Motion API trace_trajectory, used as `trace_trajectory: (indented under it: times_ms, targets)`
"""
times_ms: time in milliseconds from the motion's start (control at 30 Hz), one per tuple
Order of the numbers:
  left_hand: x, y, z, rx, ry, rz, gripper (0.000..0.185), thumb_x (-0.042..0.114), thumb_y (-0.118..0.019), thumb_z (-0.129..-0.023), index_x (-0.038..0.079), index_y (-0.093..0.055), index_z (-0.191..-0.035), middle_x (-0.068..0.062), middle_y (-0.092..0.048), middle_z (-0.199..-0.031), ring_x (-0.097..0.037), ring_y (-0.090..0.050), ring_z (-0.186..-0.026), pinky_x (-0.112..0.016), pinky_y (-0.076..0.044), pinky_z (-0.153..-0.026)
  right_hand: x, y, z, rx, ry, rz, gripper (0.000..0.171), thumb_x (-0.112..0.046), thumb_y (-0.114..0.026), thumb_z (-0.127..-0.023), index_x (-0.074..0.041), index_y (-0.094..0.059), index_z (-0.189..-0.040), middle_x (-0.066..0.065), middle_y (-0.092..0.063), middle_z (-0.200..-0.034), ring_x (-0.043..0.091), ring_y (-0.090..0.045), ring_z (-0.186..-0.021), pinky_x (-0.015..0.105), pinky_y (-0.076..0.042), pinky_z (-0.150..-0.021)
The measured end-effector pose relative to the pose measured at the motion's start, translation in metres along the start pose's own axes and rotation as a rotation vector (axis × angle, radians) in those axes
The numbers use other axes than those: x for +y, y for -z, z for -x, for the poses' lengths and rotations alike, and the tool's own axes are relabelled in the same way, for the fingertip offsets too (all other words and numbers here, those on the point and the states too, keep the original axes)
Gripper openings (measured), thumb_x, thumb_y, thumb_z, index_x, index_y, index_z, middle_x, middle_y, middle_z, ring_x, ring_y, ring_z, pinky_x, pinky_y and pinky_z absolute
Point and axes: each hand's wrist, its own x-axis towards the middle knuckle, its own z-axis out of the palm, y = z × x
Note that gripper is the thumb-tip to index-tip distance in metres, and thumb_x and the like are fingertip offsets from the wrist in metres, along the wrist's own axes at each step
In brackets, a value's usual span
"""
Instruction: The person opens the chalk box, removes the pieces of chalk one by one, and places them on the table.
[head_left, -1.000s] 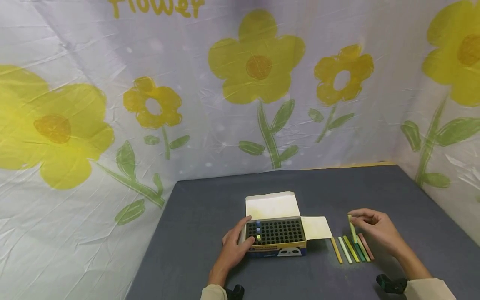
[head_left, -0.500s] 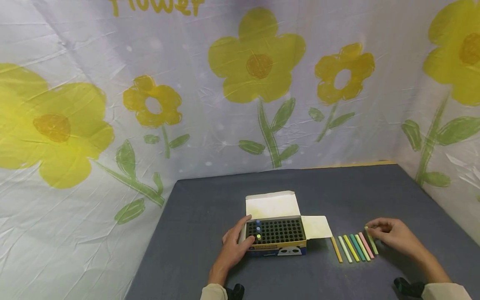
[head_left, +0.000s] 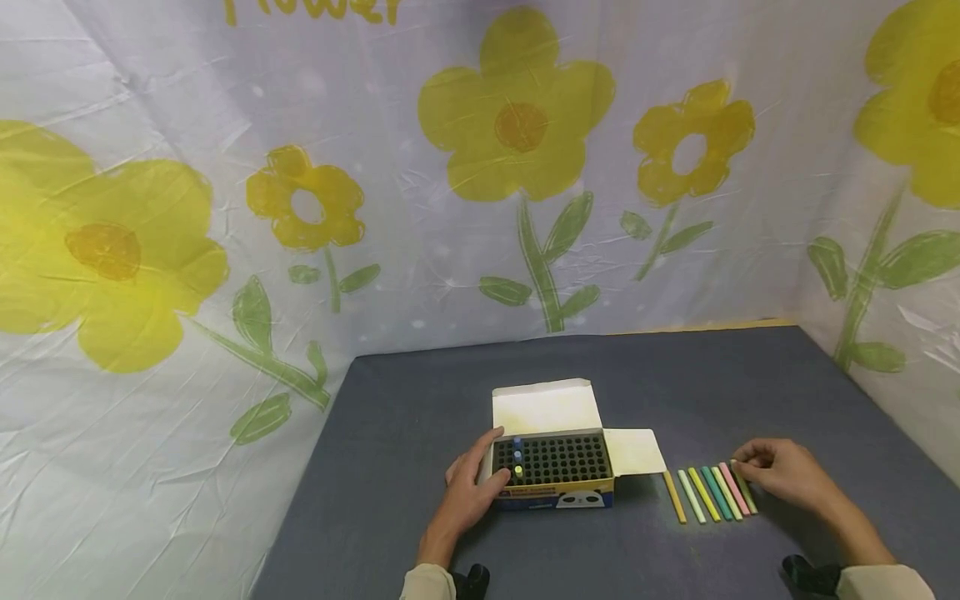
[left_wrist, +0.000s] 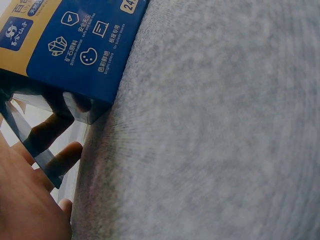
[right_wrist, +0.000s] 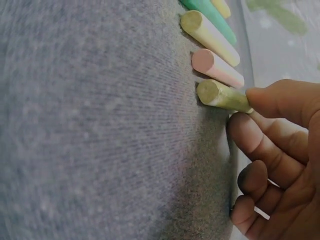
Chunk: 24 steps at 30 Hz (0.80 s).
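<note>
1. Olive-green chalk stick [right_wrist: 222, 96] lying on the grey felt table [head_left: 420, 400], at the right end of a row of coloured chalk sticks [head_left: 705, 493], just beside the pink chalk stick [right_wrist: 217, 67].
2. Right hand [head_left: 783, 475] pinching that olive stick at its far end, fingertips [right_wrist: 280, 102] curled round it.
3. Left hand [head_left: 471, 487] resting against the left end of the open blue-and-yellow cardboard chalk box [head_left: 555, 498], fingers loosely spread, thumb on its rim.
</note>
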Motion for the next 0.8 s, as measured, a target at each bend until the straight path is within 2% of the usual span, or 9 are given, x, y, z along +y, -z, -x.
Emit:
trace_trajectory:
  times_ms: [300,433,600,800]
  targets:
    - [0.0,0.0,0.0,0.004,0.004,0.001,0.062,0.036,-0.065,-0.091,0.055,-0.044,-0.146,0.005,-0.05,-0.153,-0.037,-0.03,-0.145,-0.069,-0.026,-0.107,-0.001,-0.002,-0.001,0.015,0.008,0.04,0.025,-0.023,-0.067,-0.097,-0.001,-0.074,-0.105,0.004,-0.073,-0.09,0.014,-0.065,-0.077,0.036,-0.052,-0.065]
    - [0.001,0.0,0.001,0.008,0.007,-0.002,0.062,0.036,-0.065,-0.091,0.055,-0.044,-0.146,0.003,-0.05,-0.154,-0.038,-0.029,-0.146,-0.07,-0.025,-0.108,-0.003,0.0,-0.001,0.012,0.002,0.031,0.029,-0.026,-0.065,-0.099,0.0,-0.073,-0.108,0.005,-0.074,-0.091,0.015,-0.065,-0.077,0.036,-0.052,-0.065]
    - [0.002,0.0,0.0,0.007,0.011,0.001,0.062,0.036,-0.065,-0.09,0.055,-0.044,-0.146,0.002,-0.049,-0.155,-0.039,-0.028,-0.147,-0.071,-0.026,-0.108,-0.011,0.002,0.0,0.042,0.001,-0.025,0.039,-0.034,-0.061,-0.102,0.0,-0.069,-0.119,0.007,-0.076,-0.096,0.015,-0.068,-0.079,0.039,-0.054,-0.067]
    - [0.001,0.0,0.001,0.001,-0.005,0.005,0.063,0.034,-0.065,-0.091,0.054,-0.044,-0.146,0.002,-0.049,-0.155,-0.038,-0.029,-0.147,-0.07,-0.023,-0.109,-0.03,-0.009,-0.001,0.146,0.088,-0.171,0.041,-0.032,-0.063,-0.101,-0.002,-0.065,-0.129,0.01,-0.075,-0.103,0.006,-0.068,-0.081,0.03,-0.053,-0.067]
